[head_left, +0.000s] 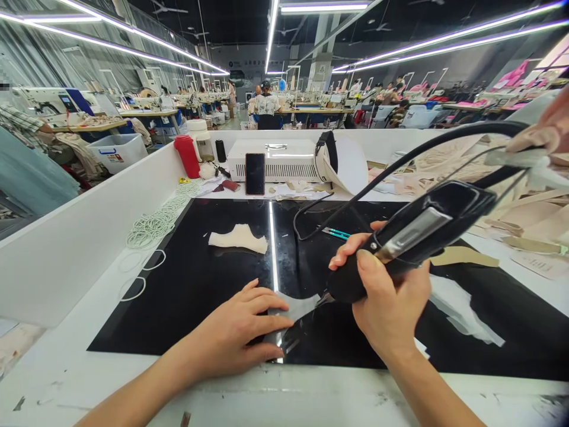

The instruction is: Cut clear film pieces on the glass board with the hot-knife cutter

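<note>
My right hand (391, 296) is wrapped round a black corded hand tool (413, 231) with a metal lever along its side. The tool's narrow metal tip touches, or nearly touches, the right end of a thin translucent sheet piece (300, 308). My left hand (244, 326) lies flat with fingers stretched out, its fingertips pressing the left part of that piece onto the glossy black board (186, 308). Farther back on the board rests a cream curved fabric piece (239, 238). Several more translucent pieces (464, 308) lie to the right of my right hand.
Teal tweezers (336, 233) lie beyond the tool, near its looping black cord (382, 172). Pale green cord (153, 222) is heaped at left. A phone (255, 174) leans on a white vented box (275, 160). A red container (186, 156) and white visor (349, 163) stand behind.
</note>
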`<move>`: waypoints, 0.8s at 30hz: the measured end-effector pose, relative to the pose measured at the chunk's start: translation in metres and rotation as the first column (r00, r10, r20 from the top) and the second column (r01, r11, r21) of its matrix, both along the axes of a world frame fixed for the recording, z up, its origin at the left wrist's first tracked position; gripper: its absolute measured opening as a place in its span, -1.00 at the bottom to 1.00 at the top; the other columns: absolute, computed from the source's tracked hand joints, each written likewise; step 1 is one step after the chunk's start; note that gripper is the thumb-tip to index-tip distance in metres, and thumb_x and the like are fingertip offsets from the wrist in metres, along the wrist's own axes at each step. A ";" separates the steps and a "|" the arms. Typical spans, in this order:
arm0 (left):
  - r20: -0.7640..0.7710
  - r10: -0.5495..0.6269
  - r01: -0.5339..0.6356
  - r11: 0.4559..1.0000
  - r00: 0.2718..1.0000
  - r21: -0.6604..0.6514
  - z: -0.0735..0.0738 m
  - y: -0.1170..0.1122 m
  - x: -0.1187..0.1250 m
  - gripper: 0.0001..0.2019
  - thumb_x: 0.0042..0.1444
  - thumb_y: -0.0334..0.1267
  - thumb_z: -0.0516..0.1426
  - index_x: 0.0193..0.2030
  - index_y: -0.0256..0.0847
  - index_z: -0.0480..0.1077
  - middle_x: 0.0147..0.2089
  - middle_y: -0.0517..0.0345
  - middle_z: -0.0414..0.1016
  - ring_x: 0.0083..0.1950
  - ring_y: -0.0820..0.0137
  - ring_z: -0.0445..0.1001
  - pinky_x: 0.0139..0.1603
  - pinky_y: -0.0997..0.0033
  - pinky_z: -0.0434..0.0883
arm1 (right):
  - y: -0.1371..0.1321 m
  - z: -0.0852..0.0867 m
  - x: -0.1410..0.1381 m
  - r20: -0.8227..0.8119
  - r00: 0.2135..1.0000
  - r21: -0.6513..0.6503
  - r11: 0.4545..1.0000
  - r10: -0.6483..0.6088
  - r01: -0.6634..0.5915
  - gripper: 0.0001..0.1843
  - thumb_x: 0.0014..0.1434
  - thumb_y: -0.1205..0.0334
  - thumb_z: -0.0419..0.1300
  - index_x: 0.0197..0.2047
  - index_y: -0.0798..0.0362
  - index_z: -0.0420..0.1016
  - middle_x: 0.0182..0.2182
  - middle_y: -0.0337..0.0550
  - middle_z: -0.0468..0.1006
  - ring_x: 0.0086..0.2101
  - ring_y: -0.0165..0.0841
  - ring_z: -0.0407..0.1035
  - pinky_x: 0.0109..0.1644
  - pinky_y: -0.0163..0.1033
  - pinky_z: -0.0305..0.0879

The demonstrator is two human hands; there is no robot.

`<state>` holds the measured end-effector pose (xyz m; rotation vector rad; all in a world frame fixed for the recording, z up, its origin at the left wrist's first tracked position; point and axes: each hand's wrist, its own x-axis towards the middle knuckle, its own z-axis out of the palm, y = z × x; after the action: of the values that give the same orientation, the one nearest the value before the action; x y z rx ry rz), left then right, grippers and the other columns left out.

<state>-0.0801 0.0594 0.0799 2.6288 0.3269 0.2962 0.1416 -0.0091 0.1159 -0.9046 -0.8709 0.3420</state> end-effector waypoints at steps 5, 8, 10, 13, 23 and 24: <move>0.070 0.063 -0.062 0.998 0.996 -0.024 -0.003 0.003 -0.003 -0.65 0.38 -0.25 0.25 0.27 -0.08 0.49 0.32 0.00 0.49 0.32 0.18 0.48 0.55 -0.12 0.21 | 0.002 0.001 0.003 -0.013 1.000 0.014 1.000 0.010 -0.010 -0.61 0.22 0.10 0.46 0.03 -0.11 0.42 -0.33 -0.36 0.58 -0.42 -0.37 0.46 -0.28 -0.17 0.45; 0.131 0.205 -0.204 0.979 0.970 -0.027 -0.011 0.006 -0.004 -0.69 0.45 -0.25 0.15 0.27 -0.12 0.47 0.35 -0.04 0.45 0.35 0.19 0.45 0.45 0.05 0.40 | 0.002 0.003 0.004 -0.001 1.000 0.003 1.000 0.003 -0.003 -0.58 0.19 0.07 0.49 0.02 -0.11 0.43 -0.32 -0.36 0.59 -0.42 -0.37 0.47 -0.26 -0.17 0.48; 0.132 0.296 -0.296 0.955 0.946 -0.017 -0.016 0.008 -0.004 -0.70 0.46 -0.23 0.14 0.27 -0.14 0.46 0.36 -0.06 0.43 0.36 0.16 0.44 0.41 0.05 0.44 | 0.002 0.005 0.004 0.013 1.000 -0.019 1.000 0.002 -0.002 -0.59 0.17 0.05 0.50 -0.04 -0.11 0.42 -0.30 -0.34 0.60 -0.39 -0.35 0.49 -0.23 -0.16 0.49; 0.102 0.356 -0.358 0.934 0.929 -0.004 -0.021 0.010 -0.002 -0.71 0.44 -0.22 0.16 0.23 -0.16 0.48 0.35 -0.07 0.43 0.35 0.12 0.45 0.40 -0.02 0.45 | 0.003 0.005 0.007 0.088 0.996 -0.041 0.999 0.003 0.000 -0.63 0.21 0.03 0.48 -0.05 -0.10 0.43 -0.21 -0.29 0.62 -0.31 -0.33 0.50 -0.12 -0.14 0.50; 0.076 0.448 -0.429 0.885 0.891 -0.180 -0.016 0.010 0.013 -0.92 0.32 -0.38 0.21 -0.20 -0.12 0.49 0.18 0.07 0.51 0.27 0.19 0.44 0.32 0.12 0.40 | -0.027 -0.008 0.014 0.525 0.794 0.210 0.951 -0.307 0.229 -0.82 0.35 0.35 0.29 -0.03 -0.09 0.57 -0.24 -0.25 0.56 -0.26 -0.37 0.47 -0.13 -0.28 0.44; 0.077 0.448 -0.429 0.885 0.891 -0.184 -0.015 0.009 0.013 -0.91 0.32 -0.38 0.19 -0.20 -0.12 0.48 0.18 0.09 0.51 0.27 0.20 0.44 0.31 0.15 0.39 | -0.029 -0.013 0.011 0.678 0.710 0.136 0.982 -0.189 0.131 -0.83 0.40 0.38 0.22 -0.02 -0.06 0.55 -0.26 -0.24 0.59 -0.27 -0.37 0.50 -0.16 -0.30 0.45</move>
<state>-0.0670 0.0688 0.0650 2.3386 0.8731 0.5466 0.1531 -0.0382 0.1028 -1.0415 -1.4724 -0.2157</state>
